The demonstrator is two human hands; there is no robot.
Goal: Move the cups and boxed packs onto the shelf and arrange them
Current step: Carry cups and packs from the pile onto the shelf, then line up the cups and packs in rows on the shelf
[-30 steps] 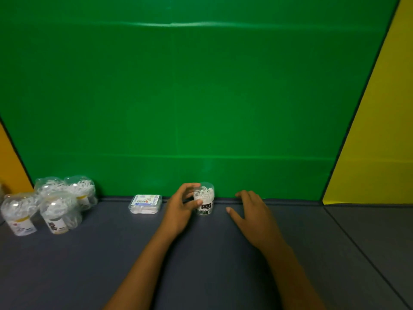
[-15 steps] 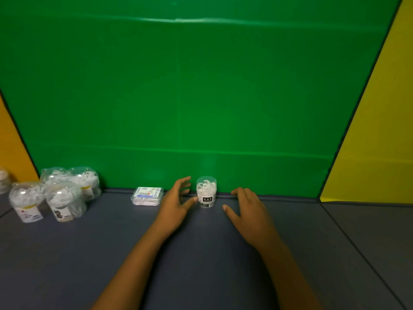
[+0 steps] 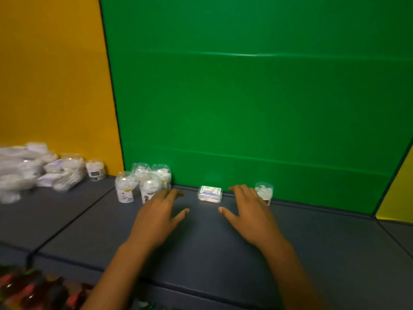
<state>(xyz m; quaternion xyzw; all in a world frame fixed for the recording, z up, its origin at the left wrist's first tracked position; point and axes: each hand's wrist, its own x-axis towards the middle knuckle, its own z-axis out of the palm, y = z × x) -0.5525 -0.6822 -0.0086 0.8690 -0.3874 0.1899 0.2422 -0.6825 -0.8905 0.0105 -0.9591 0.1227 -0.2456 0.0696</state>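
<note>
Both hands hover empty and spread over the dark shelf (image 3: 201, 253), fingers loosely extended and gripping nothing; the left hand (image 3: 156, 220) reaches toward the cluster of four cups (image 3: 143, 184) standing tight together at the foot of the green back panel (image 3: 257, 108), its fingertips just in front of the nearest one, while the right hand (image 3: 250, 213) lies between the boxed pack (image 3: 210, 193) and the lone cup (image 3: 264, 193), partly hiding that cup's base. The likeliest mishap, as I judge it, is a knock-over — the clustered cups look light and top-heavy with their domed lids, so a fingertip brushing the front one could push it into its neighbours and topple several; the lone cup sits so near the right hand's knuckles that a careless sideways sweep could tip it against the panel. The frame is blurred, so whether the left fingers already touch a cup cannot be told. Further stock — a loose pile of packs and cups (image 3: 44, 173) — waits on the neighbouring section before the yellow panel (image 3: 51, 74); grabbing from that heap in haste could send pieces sliding.
</note>
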